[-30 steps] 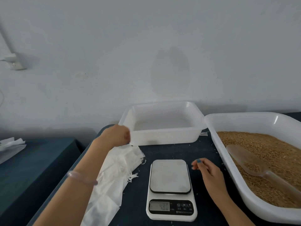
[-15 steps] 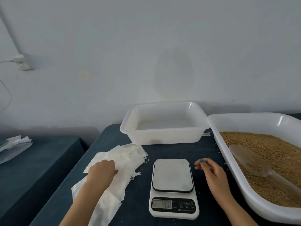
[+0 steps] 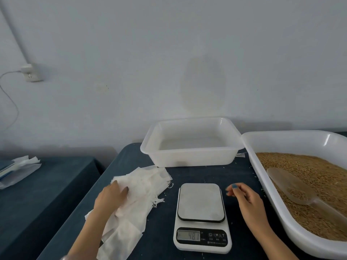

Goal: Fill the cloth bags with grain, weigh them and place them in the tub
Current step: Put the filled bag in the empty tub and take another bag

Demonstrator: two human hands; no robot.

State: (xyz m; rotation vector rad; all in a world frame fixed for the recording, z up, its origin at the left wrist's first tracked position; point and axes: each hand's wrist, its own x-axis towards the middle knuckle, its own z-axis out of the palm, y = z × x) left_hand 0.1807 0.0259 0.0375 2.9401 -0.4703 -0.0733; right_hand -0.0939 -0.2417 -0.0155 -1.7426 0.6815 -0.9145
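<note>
The person's left hand (image 3: 112,196) lies on top of the heap of white cloth bags (image 3: 139,186), back up, fingers stretched forward over the cloth and thumb spread to the side. It presses on the heap rather than clutching it. The bags lie flat and limp on the dark blue table (image 3: 197,172), left of the scale (image 3: 201,203), their frayed drawstrings trailing towards it.

The right hand (image 3: 246,197) hangs just above the table on the other side of the scale, near its right edge. Its fingers are loosely bent and apart, gripping nothing, and the nails are painted blue.

The scale's steel platform is bare, and its display shows digits that look like 48 and one more I cannot read.

Behind the scale stands the white tub (image 3: 191,159), its pale bottom showing. To the right, its rim touching the tub's corner, is a larger white basin (image 3: 293,133) heaped with brown grain (image 3: 315,171). A clear plastic scoop (image 3: 290,187) lies in the grain with some of it inside.

Far left, on a second dark table (image 3: 48,186), sits a small pile of papers (image 3: 17,171)
</note>
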